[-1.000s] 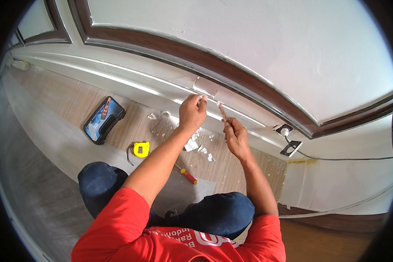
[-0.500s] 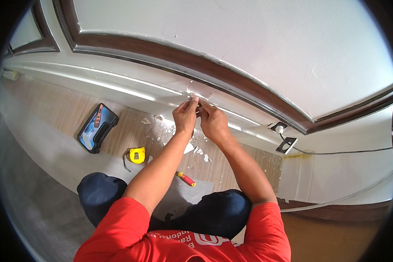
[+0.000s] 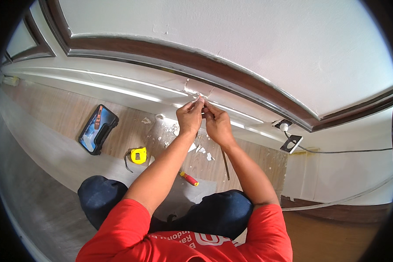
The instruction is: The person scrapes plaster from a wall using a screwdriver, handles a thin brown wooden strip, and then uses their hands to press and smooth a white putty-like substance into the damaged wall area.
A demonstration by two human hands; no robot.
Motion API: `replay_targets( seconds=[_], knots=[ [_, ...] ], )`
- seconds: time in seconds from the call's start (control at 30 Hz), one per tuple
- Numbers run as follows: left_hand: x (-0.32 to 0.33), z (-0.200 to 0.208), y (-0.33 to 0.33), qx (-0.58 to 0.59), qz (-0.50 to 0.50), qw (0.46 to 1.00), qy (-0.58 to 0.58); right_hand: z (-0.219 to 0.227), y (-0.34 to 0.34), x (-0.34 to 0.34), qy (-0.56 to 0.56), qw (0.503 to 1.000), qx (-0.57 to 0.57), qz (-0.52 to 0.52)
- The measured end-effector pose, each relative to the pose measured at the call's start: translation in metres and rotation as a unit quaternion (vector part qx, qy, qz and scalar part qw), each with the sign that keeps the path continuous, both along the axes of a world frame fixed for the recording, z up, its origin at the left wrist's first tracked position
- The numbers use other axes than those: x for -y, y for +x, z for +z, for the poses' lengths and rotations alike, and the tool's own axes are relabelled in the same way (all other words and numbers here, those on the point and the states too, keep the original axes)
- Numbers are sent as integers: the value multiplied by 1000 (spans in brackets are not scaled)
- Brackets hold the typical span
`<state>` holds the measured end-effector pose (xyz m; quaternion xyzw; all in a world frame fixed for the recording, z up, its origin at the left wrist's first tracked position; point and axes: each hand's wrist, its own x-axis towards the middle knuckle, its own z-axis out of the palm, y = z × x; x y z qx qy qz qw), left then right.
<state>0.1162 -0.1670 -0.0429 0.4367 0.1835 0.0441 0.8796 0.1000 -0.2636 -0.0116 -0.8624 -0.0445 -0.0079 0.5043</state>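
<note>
My left hand (image 3: 189,118) and my right hand (image 3: 218,127) meet at the base of the wall, fingertips pinched close together. What they pinch is small and mostly covered by the fingers; a tiny orange-red bit shows at the fingertips. Just beyond them is a chipped, broken patch (image 3: 192,87) in the white wall trim. Under my right forearm lies a thin dark rod (image 3: 225,165), partly covered by the arm. White plaster chips (image 3: 201,149) are scattered on the wood-look floor below my hands.
Left of my arms are an open black tool case (image 3: 98,129) and a yellow tape measure (image 3: 138,155). A red-and-yellow-handled screwdriver (image 3: 189,178) lies between my forearms. At right, a white plug (image 3: 284,127) with a dark cable sits in a wall socket, a loose cover frame (image 3: 291,144) hanging below.
Both hands have shifted slightly right in the picture, still pinched together at the wall. The dark rod now shows beside my right forearm. Floor items look otherwise unmoved.
</note>
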Motion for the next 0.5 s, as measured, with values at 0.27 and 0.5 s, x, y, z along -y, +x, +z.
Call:
replay_targets(
  seconds=[0.27, 0.5],
  knots=[
    [1, -7, 6, 15, 50, 998, 46, -1, 8, -3, 14, 1000, -18, 14],
    [16, -5, 4, 11, 62, 995, 78, -4, 6, 8, -25, 999, 26, 3]
  ],
)
